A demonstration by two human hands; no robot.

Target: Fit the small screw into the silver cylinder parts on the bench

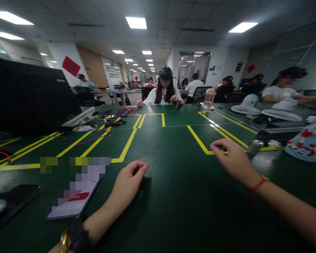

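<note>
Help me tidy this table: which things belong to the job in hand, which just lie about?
Perhaps the job's, nearest the left hand and right hand:
rectangular pale-screened device
silver metal can
straight yellow lines

Apparently lying about:
clear pink-lidded bottle
white plastic fans
blue container with red markings

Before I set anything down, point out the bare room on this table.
Bare green tabletop lies between the left hand and right hand, and beyond them between the yellow tape corners. Crowded: left side, with phone and wires; right side, with can and fans.
</note>
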